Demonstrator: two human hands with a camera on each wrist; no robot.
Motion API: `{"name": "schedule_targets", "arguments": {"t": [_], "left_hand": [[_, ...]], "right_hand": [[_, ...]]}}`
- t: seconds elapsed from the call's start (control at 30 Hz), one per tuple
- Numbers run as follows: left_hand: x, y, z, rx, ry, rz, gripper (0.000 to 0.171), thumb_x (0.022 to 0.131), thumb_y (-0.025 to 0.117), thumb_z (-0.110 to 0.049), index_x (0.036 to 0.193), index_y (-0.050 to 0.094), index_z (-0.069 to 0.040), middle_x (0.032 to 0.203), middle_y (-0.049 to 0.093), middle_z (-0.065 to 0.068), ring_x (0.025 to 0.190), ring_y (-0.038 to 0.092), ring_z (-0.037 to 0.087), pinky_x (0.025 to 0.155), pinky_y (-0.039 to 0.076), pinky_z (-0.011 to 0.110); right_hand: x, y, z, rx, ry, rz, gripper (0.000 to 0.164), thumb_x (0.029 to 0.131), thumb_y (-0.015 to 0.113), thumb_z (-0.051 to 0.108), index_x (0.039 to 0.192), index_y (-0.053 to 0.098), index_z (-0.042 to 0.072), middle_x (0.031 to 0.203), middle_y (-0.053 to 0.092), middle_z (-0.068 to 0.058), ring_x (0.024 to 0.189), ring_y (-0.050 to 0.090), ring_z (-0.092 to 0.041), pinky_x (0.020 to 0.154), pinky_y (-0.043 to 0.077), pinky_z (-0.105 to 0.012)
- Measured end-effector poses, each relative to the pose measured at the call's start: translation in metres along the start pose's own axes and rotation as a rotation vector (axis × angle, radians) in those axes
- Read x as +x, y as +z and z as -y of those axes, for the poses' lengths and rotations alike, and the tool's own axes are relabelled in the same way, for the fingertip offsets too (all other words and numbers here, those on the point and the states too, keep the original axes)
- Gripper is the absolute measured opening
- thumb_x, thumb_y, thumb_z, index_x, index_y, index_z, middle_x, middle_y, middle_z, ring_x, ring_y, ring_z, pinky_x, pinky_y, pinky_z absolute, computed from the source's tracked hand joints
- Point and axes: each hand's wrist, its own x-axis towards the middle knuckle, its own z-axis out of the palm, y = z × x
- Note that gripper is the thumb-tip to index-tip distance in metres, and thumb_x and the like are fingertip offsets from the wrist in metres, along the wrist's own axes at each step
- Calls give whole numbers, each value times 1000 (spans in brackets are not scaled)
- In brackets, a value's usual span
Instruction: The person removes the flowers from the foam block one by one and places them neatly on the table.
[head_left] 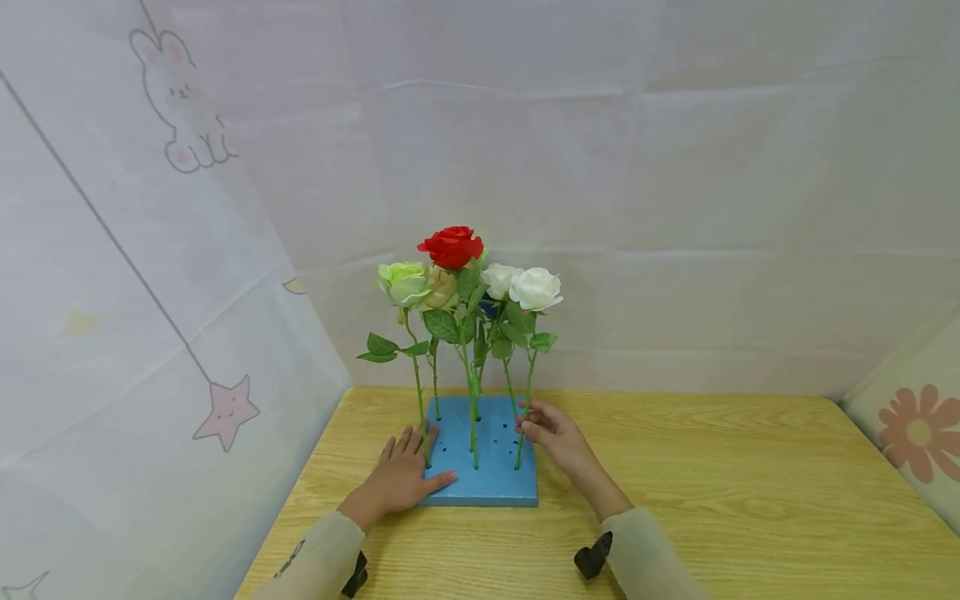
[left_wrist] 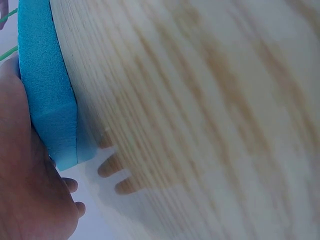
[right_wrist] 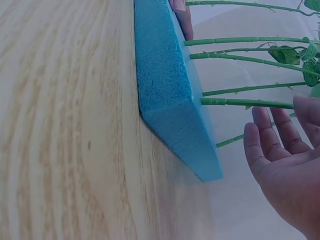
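A blue foam block (head_left: 491, 492) lies flat on the table, with several artificial roses standing upright from holes in its top. My left hand (head_left: 401, 475) rests on the block's front left corner with fingers spread, the thumb lying across its top. At the right side, my right hand (head_left: 558, 437) holds the stem of the front white rose (head_left: 536, 288) between thumb and fingers. The other fingers are loosely bent in the right wrist view, and the stem's foot meets the block. Near the left hand stands a pale green rose (head_left: 405, 284); a red rose (head_left: 452, 247) rises tallest.
Behind the front flowers are another white rose (head_left: 498, 280), a pinkish-cream rose (head_left: 441, 287) and a dark blue bloom (head_left: 490, 307), mostly hidden. Small holes dot the block's top. The wooden table (head_left: 712, 483) extends right; a pale cloth (head_left: 675, 208) hangs behind.
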Motion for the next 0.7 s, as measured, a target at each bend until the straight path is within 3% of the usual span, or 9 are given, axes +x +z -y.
{"name": "schedule_targets", "arguments": {"t": [0.4, 0.7], "left_hand": [[0, 5, 4, -22, 24, -36, 103, 93, 40, -79, 163, 17, -8, 167, 17, 22, 152, 14, 47, 119, 12, 66], [-2, 2, 0, -12, 26, -37, 102, 94, 40, -78, 162, 19, -5, 166, 18, 24, 152, 15, 48, 119, 12, 67]], "right_hand": [[2, 2, 2, 4, 23, -63, 35, 102, 61, 10, 137, 61, 9, 121, 67, -19, 112, 68, -30, 101, 51, -45], [2, 3, 1, 53, 33, -59, 32, 103, 59, 8, 136, 61, 6, 121, 67, -21, 112, 68, -31, 98, 54, -44]]}}
